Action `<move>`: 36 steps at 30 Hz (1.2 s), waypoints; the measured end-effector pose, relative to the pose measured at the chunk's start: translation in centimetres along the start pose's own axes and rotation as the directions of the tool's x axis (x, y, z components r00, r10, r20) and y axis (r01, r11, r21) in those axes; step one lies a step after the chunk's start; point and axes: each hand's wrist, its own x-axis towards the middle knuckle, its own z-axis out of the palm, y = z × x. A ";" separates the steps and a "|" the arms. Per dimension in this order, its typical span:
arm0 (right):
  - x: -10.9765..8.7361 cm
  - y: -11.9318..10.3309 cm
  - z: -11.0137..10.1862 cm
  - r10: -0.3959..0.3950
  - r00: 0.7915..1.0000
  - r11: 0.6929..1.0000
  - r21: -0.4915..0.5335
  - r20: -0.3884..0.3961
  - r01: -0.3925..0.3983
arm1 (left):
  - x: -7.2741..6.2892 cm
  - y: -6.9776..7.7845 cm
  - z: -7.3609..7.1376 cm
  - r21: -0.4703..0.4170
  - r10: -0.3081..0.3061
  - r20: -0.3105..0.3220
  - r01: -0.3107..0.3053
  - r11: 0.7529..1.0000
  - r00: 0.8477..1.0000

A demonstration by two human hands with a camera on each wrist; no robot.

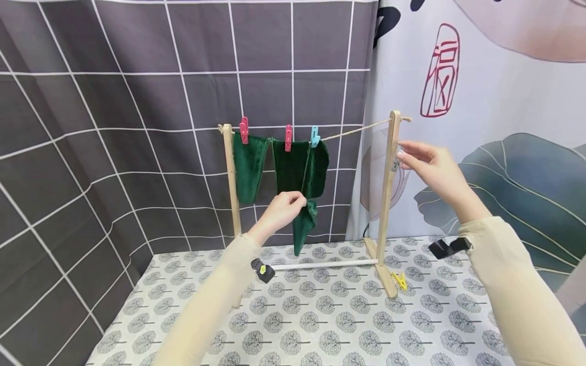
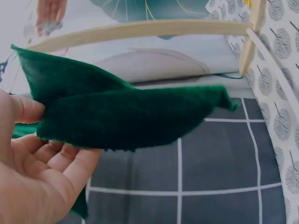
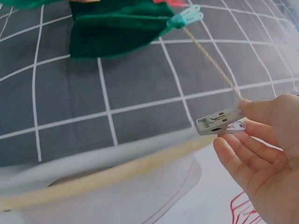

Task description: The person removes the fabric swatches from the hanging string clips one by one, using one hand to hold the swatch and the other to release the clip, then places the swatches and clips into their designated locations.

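My left hand (image 1: 286, 206) pinches a green velvety cloth (image 2: 126, 116) between thumb and fingers, below the clothesline. The cloth's tip hangs beneath the hand, and a light-blue clothespin (image 1: 315, 136) grips green fabric on the line above. My right hand (image 1: 430, 161) is raised at the right post and pinches a grey clothespin (image 3: 217, 122) by its handle end. In the right wrist view its jaws have nothing between them. Two red clothespins, one at the left (image 1: 244, 130) and one in the middle (image 1: 288, 138), hold green pieces on the rope.
A wooden post (image 1: 388, 193) at the right and another (image 1: 231, 183) at the left carry the rope (image 1: 357, 131). A white bar (image 1: 327, 264) joins them low down. One yellow clothespin (image 1: 400, 281) lies by the right foot on the tree-print tablecloth (image 1: 334, 335). Curtains hang behind.
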 end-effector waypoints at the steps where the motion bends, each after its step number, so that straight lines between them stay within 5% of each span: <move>1: -0.3 0.3 -0.1 0.005 1.000 1.000 -0.001 0.002 -0.005 | -0.2 -0.3 -0.2 -0.010 -0.016 0.001 0.016 1.000 1.000; 16: -5.2 5.5 -1.8 0.118 0.992 0.990 -0.079 -0.040 -0.121 | -5.1 -4.7 -4.9 -0.063 -0.116 -0.105 0.110 0.992 0.988; 23: -7.2 8.3 -2.5 0.173 0.985 0.983 -0.062 -0.024 -0.174 | -8.4 -7.1 -7.8 0.069 -0.081 -0.231 0.100 0.993 0.970; 27: -8.4 9.7 -2.4 0.209 0.978 0.977 -0.050 -0.004 -0.209 | -10.4 -8.0 -9.3 0.126 -0.079 -0.314 0.123 0.984 0.946; 36: -10.6 12.8 -1.6 0.259 0.966 0.964 -0.067 0.028 -0.257 | -14.1 -10.3 -11.6 0.105 -0.170 -0.483 0.250 0.963 0.859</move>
